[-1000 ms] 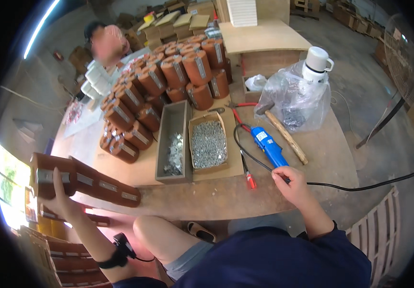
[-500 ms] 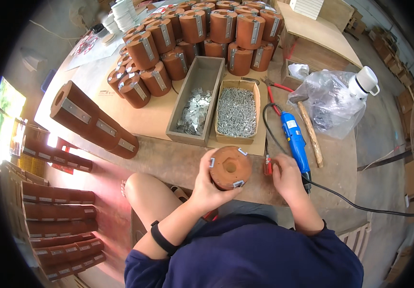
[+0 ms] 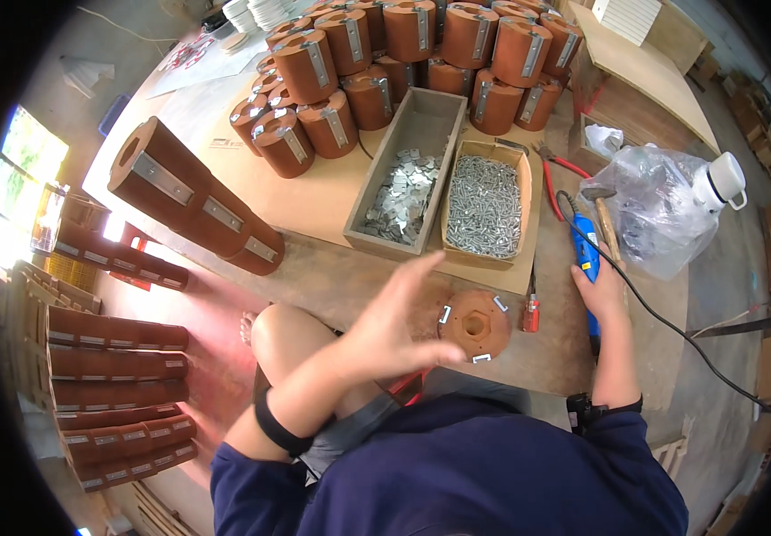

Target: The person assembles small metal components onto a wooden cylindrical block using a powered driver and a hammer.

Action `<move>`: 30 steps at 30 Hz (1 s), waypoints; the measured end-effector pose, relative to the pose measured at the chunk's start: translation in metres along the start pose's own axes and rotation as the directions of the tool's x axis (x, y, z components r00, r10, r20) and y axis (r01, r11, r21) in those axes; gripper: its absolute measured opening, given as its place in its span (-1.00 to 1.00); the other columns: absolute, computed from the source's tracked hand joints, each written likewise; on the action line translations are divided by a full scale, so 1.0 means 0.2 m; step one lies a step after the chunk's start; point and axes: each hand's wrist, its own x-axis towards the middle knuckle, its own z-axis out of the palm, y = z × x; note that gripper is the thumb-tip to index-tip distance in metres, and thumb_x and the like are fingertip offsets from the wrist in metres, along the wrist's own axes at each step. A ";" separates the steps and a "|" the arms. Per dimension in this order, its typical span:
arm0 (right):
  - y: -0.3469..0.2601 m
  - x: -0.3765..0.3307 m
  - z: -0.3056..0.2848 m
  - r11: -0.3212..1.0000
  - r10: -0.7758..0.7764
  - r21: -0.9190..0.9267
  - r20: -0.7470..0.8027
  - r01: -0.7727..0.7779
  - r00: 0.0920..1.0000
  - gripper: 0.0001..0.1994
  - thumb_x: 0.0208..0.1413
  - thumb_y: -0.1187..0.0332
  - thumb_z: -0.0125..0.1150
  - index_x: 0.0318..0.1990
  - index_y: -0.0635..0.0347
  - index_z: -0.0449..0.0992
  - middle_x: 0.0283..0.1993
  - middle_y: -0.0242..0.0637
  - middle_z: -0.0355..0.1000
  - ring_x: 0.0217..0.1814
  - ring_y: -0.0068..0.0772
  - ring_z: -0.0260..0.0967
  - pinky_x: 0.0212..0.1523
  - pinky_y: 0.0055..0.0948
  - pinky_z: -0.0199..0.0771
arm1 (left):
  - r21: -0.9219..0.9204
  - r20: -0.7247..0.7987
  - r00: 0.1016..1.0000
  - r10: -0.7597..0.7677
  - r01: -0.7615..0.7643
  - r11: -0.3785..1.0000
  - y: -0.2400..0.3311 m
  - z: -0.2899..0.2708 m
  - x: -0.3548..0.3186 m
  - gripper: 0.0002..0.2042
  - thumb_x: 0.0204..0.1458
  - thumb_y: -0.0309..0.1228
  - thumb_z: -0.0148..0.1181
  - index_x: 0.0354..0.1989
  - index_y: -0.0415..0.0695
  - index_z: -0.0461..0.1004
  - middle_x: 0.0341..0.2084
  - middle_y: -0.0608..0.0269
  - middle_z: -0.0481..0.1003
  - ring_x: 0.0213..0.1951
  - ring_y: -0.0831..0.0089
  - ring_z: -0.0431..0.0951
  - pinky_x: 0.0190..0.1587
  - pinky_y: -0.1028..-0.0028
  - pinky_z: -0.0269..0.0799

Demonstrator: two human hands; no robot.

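Several stacks of brown cylindrical blocks [image 3: 117, 335] lie at my far left, below the worktop [image 3: 332, 277] edge. One long stack of the same blocks with metal brackets [image 3: 193, 196] lies on its side on the worktop's left end. My left hand [image 3: 394, 326] is raised over the near edge, fingers spread and open, holding nothing; its fingertips are just beside the round brown disc [image 3: 476, 323]. That disc lies flat on the worktop near the front edge, hexagonal hole upward, with small metal clips at its rim. Behind it I see a grey tray of flat metal plates [image 3: 403, 183] and, touching it to the right, a wooden tray of screws [image 3: 485, 204]. A red-handled tool [image 3: 531, 313] lies just right of the disc. My right hand [image 3: 602, 288] is closed around the blue corded power driver [image 3: 586, 259], which rests on the worktop. A clear plastic bag [image 3: 662, 210] sits farther right.
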 end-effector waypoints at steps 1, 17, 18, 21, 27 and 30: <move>-0.01 -0.01 -0.01 1.000 -0.002 0.000 0.000 0.002 1.000 -0.31 -0.11 0.18 0.27 0.18 0.29 0.17 0.02 0.22 0.21 0.05 0.19 0.19 0.13 -0.09 0.16 | -0.082 0.031 0.996 -0.080 0.083 0.993 -0.02 -0.07 0.05 -0.30 -0.11 -0.27 0.32 0.19 -0.22 0.11 -0.02 0.08 0.32 0.06 0.27 0.34 0.10 0.35 0.26; -0.01 0.00 0.03 0.999 -0.029 -0.043 -0.063 0.026 0.998 -0.37 -0.12 0.17 0.26 0.09 0.33 0.24 -0.03 0.20 0.22 0.03 0.21 0.21 0.07 -0.09 0.23 | 0.829 0.104 0.843 -0.527 0.219 0.515 -0.31 -0.16 0.54 -0.79 -0.16 -0.30 0.26 -0.36 -0.10 0.56 -0.31 0.12 0.55 -0.14 0.26 0.52 -0.13 0.35 0.36; -0.01 0.00 0.03 0.999 -0.019 -0.045 -0.056 0.016 0.998 -0.37 -0.12 0.17 0.26 0.10 0.31 0.23 -0.02 0.20 0.22 0.04 0.21 0.20 0.07 -0.08 0.23 | 0.812 0.107 0.854 -0.509 0.220 0.541 -0.30 -0.16 0.53 -0.81 -0.16 -0.32 0.25 -0.36 -0.11 0.56 -0.32 0.12 0.55 -0.15 0.26 0.52 -0.13 0.35 0.35; -0.02 0.00 0.04 0.998 -0.006 -0.064 -0.060 0.002 0.998 -0.37 -0.12 0.17 0.26 0.10 0.27 0.22 -0.01 0.20 0.22 0.06 0.22 0.17 0.07 -0.04 0.22 | 0.787 0.131 0.853 -0.506 0.221 0.576 -0.30 -0.18 0.52 -0.82 -0.17 -0.35 0.24 -0.34 -0.06 0.56 -0.34 0.17 0.56 -0.15 0.28 0.53 -0.12 0.36 0.33; -0.04 -0.01 0.02 0.995 0.008 -0.097 -0.047 -0.013 0.999 -0.37 -0.12 0.18 0.25 0.11 0.25 0.21 0.00 0.21 0.22 0.07 0.24 0.16 0.08 -0.01 0.20 | 0.817 0.125 0.853 -0.506 0.200 0.540 -0.36 -0.17 0.53 -0.83 -0.24 -0.33 0.32 -0.45 -0.04 0.50 -0.42 0.19 0.53 -0.27 0.22 0.53 -0.22 0.30 0.38; -0.04 -0.02 0.02 0.996 -0.004 -0.091 -0.057 -0.001 0.998 -0.38 -0.13 0.18 0.26 0.09 0.26 0.22 0.02 0.22 0.23 0.08 0.24 0.15 0.10 -0.01 0.19 | 0.685 0.065 0.885 -0.462 0.297 0.665 -0.31 -0.18 0.51 -0.84 -0.23 -0.39 0.31 -0.49 -0.12 0.46 -0.47 0.13 0.51 -0.33 0.21 0.53 -0.28 0.33 0.38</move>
